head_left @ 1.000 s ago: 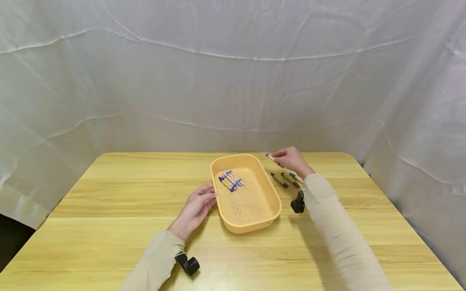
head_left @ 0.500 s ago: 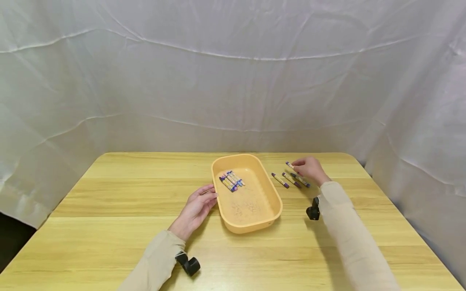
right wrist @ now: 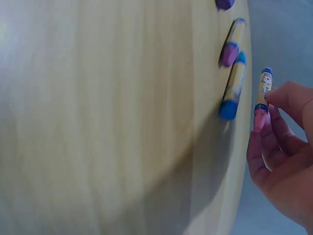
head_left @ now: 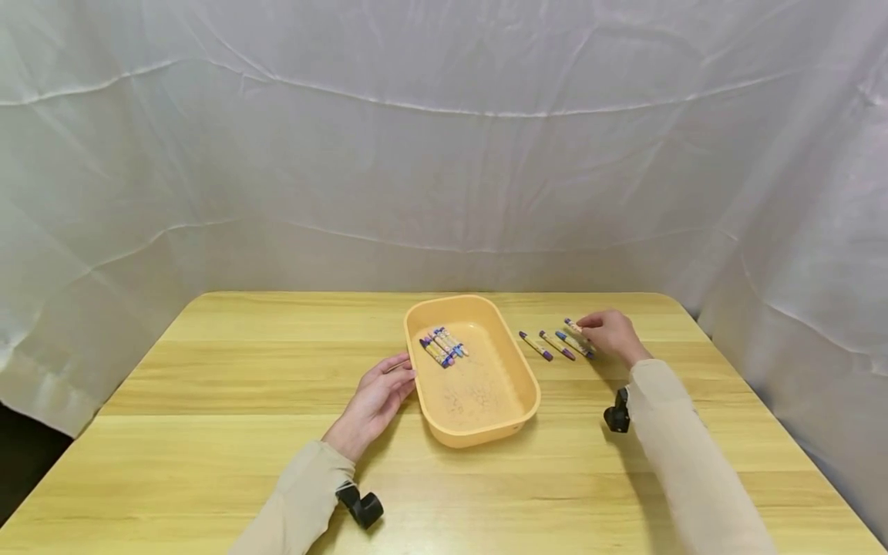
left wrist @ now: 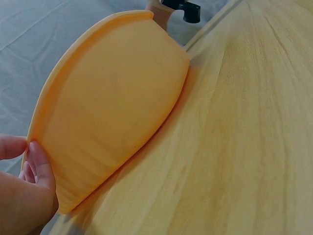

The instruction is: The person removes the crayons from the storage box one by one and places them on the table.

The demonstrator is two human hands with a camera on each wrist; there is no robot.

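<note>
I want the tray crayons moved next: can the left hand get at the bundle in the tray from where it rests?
Probably yes. The left hand rests on the tray at its near-left rim, and the crayon bundle lies uncovered just beyond, with only the low wall between.

A wooden table [head_left: 208, 401] is lying just beneath the grip, and a white sheet [head_left: 444, 154] (creased all over) is hanging well beyond it.
</note>
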